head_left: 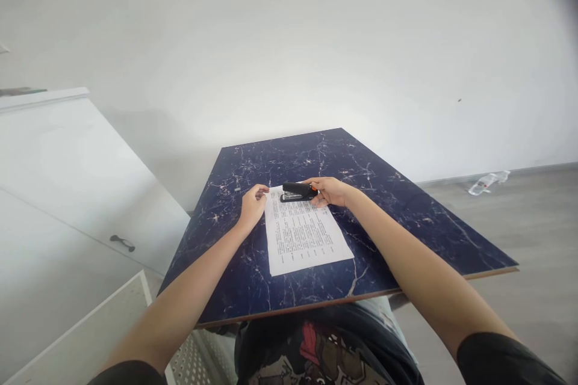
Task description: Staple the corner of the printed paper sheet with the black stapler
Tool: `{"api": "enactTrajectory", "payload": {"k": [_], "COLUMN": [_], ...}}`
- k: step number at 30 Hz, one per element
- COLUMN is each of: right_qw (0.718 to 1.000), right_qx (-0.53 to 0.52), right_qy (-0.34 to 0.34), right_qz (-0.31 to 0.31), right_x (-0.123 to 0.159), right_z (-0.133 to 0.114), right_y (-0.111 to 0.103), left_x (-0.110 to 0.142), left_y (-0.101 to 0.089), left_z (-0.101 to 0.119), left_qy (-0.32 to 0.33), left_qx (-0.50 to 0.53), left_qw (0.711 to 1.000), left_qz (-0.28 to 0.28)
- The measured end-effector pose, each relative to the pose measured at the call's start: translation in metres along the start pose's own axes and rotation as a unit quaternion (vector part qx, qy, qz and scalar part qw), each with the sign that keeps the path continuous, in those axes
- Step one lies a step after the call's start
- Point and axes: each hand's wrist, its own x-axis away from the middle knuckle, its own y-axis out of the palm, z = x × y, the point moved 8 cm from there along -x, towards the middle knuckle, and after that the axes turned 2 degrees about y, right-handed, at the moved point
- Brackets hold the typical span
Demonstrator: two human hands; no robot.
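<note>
A printed sheet of paper, perhaps more than one layer, lies on the dark blue marbled table. My right hand is closed around the rear end of a black stapler with an orange detail. The stapler is over the far part of the paper, its front pointing left. At the paper's far left corner, my left hand has its fingers curled and pinched at the edge. Those fingertips partly hide the corner.
A white cabinet with a dark handle stands to the left. Below it is a white perforated panel. Crumpled clear plastic packaging lies on the floor at right, by the white wall.
</note>
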Motion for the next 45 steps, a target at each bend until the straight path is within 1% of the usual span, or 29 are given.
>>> {"api": "enactTrajectory", "payload": {"k": [5,7,9,11,14,17,20,24,29,31,33,36,38,39,43,45], "right_qw": [1.0,1.0,1.0,1.0,1.0,0.999,0.999,0.998,0.998,0.998,0.997,0.988,0.974,0.966,0.943,0.922], "right_qx": [-0.022,-0.019,-0.019,-0.019,-0.02,-0.034,-0.043,-0.04,-0.031,-0.014,0.029,0.139,0.208,0.232,0.283,0.32], "right_qy": [0.001,0.003,0.004,0.005,0.01,0.013,0.013,0.016,0.018,0.014,0.002,-0.045,-0.09,-0.109,-0.164,-0.204], "right_qz": [-0.016,-0.018,-0.013,-0.005,0.008,0.016,0.027,0.048,0.06,0.065,0.069,0.049,0.029,0.029,0.056,0.081], "right_x": [-0.004,-0.004,-0.003,-0.004,-0.005,-0.007,-0.008,-0.007,-0.004,-0.004,-0.005,-0.004,-0.003,-0.001,0.004,0.008], "right_z": [0.003,0.004,0.004,0.005,0.007,0.008,0.007,0.006,0.004,0.003,0.002,-0.003,-0.008,-0.01,-0.02,-0.03], "right_y": [-0.001,0.0,0.0,0.0,-0.001,-0.003,-0.004,-0.003,0.001,-0.001,-0.003,-0.002,0.002,0.004,0.007,0.008], "left_x": [0.0,0.001,0.003,0.004,0.005,0.007,0.009,0.011,0.011,0.01,0.01,0.008,0.008,0.008,0.008,0.007], "left_y": [0.003,0.004,0.007,0.011,0.019,0.024,0.024,0.023,0.025,0.025,0.025,0.026,0.027,0.027,0.026,0.026], "left_z": [-0.004,-0.007,-0.011,-0.015,-0.021,-0.026,-0.027,-0.024,-0.025,-0.027,-0.028,-0.029,-0.028,-0.028,-0.026,-0.025], "left_qy": [-0.016,-0.036,-0.065,-0.102,-0.171,-0.241,-0.273,-0.28,-0.27,-0.267,-0.262,-0.252,-0.245,-0.242,-0.229,-0.223], "left_qx": [0.063,0.107,0.172,0.263,0.39,0.448,0.469,0.469,0.467,0.467,0.465,0.46,0.453,0.449,0.437,0.44], "left_qw": [0.998,0.994,0.983,0.959,0.905,0.86,0.839,0.836,0.84,0.842,0.844,0.851,0.857,0.86,0.87,0.87], "left_qz": [-0.011,-0.006,0.001,0.008,0.012,0.022,0.042,0.057,0.05,0.049,0.044,0.033,0.026,0.024,0.019,0.014]}}
